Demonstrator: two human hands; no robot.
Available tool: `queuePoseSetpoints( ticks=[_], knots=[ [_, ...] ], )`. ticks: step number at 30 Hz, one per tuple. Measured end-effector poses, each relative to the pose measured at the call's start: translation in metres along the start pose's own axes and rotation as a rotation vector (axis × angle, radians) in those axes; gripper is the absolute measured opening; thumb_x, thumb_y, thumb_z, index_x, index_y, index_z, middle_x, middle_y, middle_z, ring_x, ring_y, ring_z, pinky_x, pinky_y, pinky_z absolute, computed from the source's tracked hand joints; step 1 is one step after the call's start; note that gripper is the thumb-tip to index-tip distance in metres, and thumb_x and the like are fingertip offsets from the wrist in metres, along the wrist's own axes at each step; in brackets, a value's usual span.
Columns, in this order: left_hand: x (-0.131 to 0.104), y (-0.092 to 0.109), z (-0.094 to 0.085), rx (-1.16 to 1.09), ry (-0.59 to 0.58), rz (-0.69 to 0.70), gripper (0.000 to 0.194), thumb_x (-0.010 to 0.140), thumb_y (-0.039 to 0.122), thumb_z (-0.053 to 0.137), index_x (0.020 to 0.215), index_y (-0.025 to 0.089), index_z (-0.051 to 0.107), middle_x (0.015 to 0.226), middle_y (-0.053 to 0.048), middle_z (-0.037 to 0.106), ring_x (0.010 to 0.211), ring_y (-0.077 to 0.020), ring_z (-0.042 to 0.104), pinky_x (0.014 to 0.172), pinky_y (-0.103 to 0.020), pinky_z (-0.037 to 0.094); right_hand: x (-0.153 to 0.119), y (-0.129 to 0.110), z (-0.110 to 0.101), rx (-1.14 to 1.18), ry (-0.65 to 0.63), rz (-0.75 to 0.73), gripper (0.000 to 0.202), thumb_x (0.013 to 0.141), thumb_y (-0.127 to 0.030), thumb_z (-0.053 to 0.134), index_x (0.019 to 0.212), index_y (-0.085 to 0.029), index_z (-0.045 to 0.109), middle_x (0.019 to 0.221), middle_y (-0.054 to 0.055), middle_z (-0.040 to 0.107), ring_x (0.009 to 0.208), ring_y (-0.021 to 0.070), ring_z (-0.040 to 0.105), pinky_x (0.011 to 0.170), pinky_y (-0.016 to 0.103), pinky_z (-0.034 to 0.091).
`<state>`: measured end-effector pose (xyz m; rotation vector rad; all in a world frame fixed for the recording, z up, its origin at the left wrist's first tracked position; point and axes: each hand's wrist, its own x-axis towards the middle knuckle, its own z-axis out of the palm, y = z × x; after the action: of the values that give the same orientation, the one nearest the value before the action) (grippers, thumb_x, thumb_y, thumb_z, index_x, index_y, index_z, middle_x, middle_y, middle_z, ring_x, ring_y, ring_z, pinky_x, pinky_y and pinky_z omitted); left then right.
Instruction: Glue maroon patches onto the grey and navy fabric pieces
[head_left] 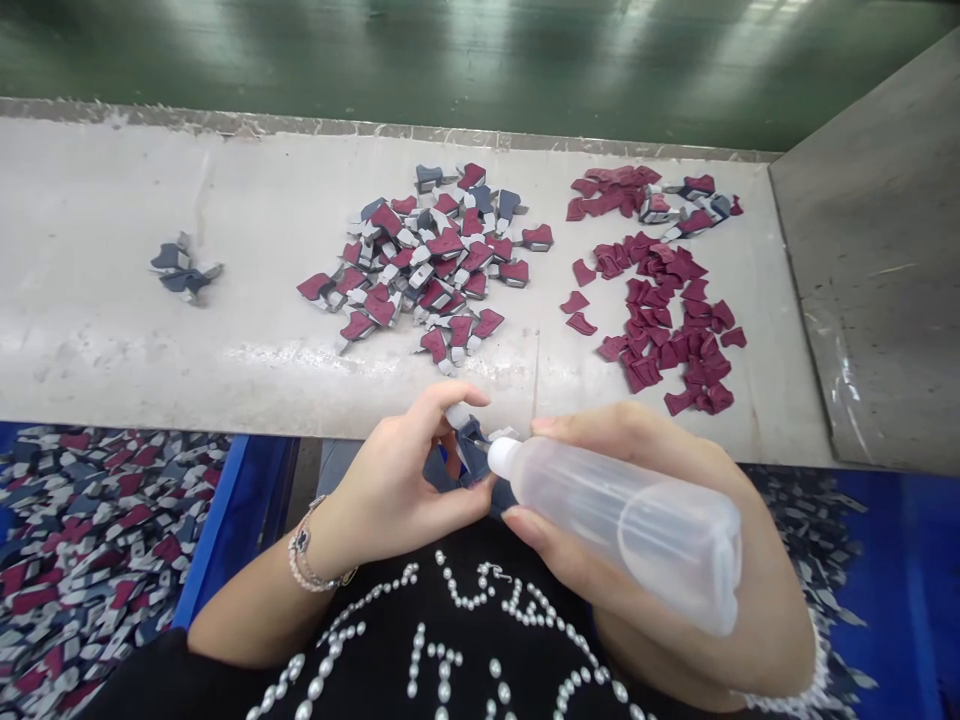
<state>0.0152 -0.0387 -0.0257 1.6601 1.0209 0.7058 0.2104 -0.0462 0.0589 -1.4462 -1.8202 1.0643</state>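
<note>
Between thumb and fingers, my left hand (409,470) pinches a small dark blue-grey plastic part (470,447) just off the bench's front edge. My right hand (637,440) is wrapped round a translucent squeeze bottle (622,520), tilted so that its white cap (502,456) points at the part. The nozzle tip is at or touching the part's hollow side; I cannot tell which. A heap of assembled grey and maroon parts (442,250) lies beyond my hands. To the right are loose maroon pieces (649,320).
Two or so dark blue-grey parts (184,268) lie on the bench (90,300) at left. A blue bin (217,530) at lower left holds many mixed parts; another blue bin (892,570) with dark parts is at lower right. A metal panel (885,250) bounds the right side.
</note>
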Motion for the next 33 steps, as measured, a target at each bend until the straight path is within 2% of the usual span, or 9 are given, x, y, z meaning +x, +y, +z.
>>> queuePoseSetpoints(
  ticks=[5,13,17,23,33],
  knots=[
    [0.0004,0.0005,-0.0004,0.004,0.006,0.000,0.056,0.077,0.018,0.072,0.124,0.026,0.043,0.082,0.003,0.062,0.059,-0.0088,0.054,0.054,-0.019,0.044,0.0010,0.0017,0.0003,-0.026,-0.019,-0.016,0.027,0.079,-0.032,0.078,0.097,-0.027,0.059,0.078,-0.004,0.070,0.058,0.0136,0.067,0.051,0.022,0.056],
    [-0.0002,0.0003,-0.0025,0.047,0.051,-0.022,0.060,0.072,0.013,0.073,0.124,0.025,0.045,0.085,0.002,0.066,0.060,-0.0094,0.055,0.055,-0.020,0.046,-0.0049,0.0014,-0.0034,-0.128,-0.109,-0.021,0.019,0.080,-0.032,0.075,0.085,-0.026,0.058,0.078,-0.002,0.073,0.053,0.0167,0.067,0.042,0.027,0.054],
    [0.0009,0.0008,-0.0029,0.071,0.055,-0.028,0.059,0.073,0.013,0.072,0.124,0.025,0.045,0.081,0.003,0.066,0.060,-0.0090,0.056,0.058,-0.020,0.047,-0.0067,0.0012,-0.0048,-0.141,-0.112,-0.032,0.019,0.080,-0.030,0.074,0.090,-0.027,0.059,0.080,-0.002,0.073,0.057,0.0175,0.069,0.042,0.028,0.054],
    [0.0012,0.0019,-0.0040,0.093,0.058,0.001,0.060,0.072,0.013,0.073,0.124,0.024,0.045,0.081,0.003,0.066,0.059,-0.0083,0.055,0.055,-0.018,0.046,-0.0062,0.0004,-0.0068,-0.116,-0.097,-0.032,0.018,0.080,-0.030,0.075,0.089,-0.026,0.060,0.073,-0.004,0.070,0.049,0.0137,0.064,0.041,0.025,0.052],
    [0.0004,0.0014,-0.0036,0.100,0.036,0.007,0.059,0.073,0.017,0.074,0.125,0.024,0.045,0.081,0.002,0.066,0.059,-0.0092,0.055,0.055,-0.020,0.047,-0.0039,-0.0006,-0.0047,-0.164,-0.077,-0.027,0.021,0.079,-0.036,0.076,0.087,-0.026,0.059,0.083,0.000,0.074,0.065,0.0203,0.072,0.043,0.027,0.055]
  ],
)
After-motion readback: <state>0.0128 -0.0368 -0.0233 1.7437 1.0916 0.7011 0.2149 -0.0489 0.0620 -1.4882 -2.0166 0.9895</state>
